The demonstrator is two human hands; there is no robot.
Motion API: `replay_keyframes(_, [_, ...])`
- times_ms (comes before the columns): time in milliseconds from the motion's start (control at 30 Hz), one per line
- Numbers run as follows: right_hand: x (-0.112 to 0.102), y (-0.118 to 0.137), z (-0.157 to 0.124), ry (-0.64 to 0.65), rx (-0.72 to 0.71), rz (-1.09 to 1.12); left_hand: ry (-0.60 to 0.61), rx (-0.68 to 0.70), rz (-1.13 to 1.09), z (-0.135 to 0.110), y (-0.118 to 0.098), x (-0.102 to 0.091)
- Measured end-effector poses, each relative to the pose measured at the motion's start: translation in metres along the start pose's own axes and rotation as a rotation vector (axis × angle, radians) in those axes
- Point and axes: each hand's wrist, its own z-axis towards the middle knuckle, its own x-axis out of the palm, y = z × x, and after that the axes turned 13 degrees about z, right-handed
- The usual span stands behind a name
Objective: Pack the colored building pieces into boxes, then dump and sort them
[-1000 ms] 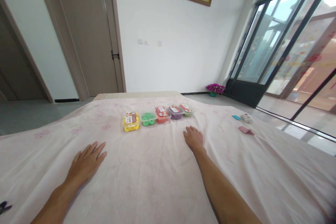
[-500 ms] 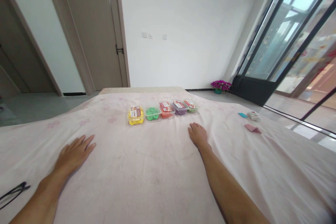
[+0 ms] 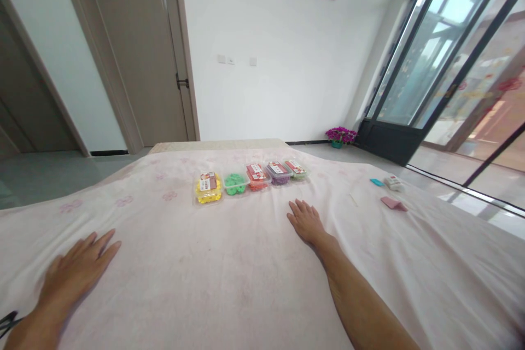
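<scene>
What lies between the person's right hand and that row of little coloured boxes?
Nothing visible does. The right hand rests flat and open on the pink cloth, and only bare cloth lies between its fingertips and the row of boxes just beyond.

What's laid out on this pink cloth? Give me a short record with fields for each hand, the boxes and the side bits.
Left: left hand flat on pink cloth, holding nothing
Right: right hand flat on the cloth, holding nothing
Boxes: row of five beyond the hands: yellow box, green box, red box, purple box, end box
Side: teal piece, white packet, pink piece, right of the row
</scene>
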Motion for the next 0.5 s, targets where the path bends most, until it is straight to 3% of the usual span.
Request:
replay_keyframes(267, [-0.001,0.007,0.007,-0.019,-0.014,-0.004,0.014,-0.021,0.004,-0.016,0.005,-0.01])
replay_keyframes(500, [0.0,0.01,0.005,-0.04,-0.026,0.01,-0.004,-0.019,-0.001,-0.016,0.008,-0.01])
